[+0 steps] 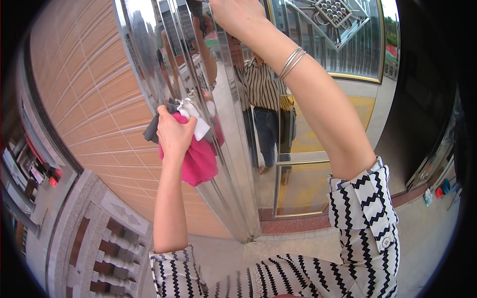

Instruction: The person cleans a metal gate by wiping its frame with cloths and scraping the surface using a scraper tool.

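My left hand (175,133) is closed round a bunch of cloths beside a polished metal door frame (226,196). A bright pink cloth (199,163) hangs below the fingers, a white cloth (202,129) sticks out on the right, and a dark grey cloth (151,130) shows on the left. Higher up, at the top edge of the view, my right hand (241,16) is raised near the same shiny frame. Its fingers are cut off by the picture edge, so their grip is hidden. Two thin silver bangles (291,63) circle the right forearm.
An orange tiled wall (94,94) stands left of the frame. To the right is a metal door (323,124) with gold panels and patterned glass, mirroring a person. A stone balustrade (107,248) is at lower left. Dark space lies beyond the door.
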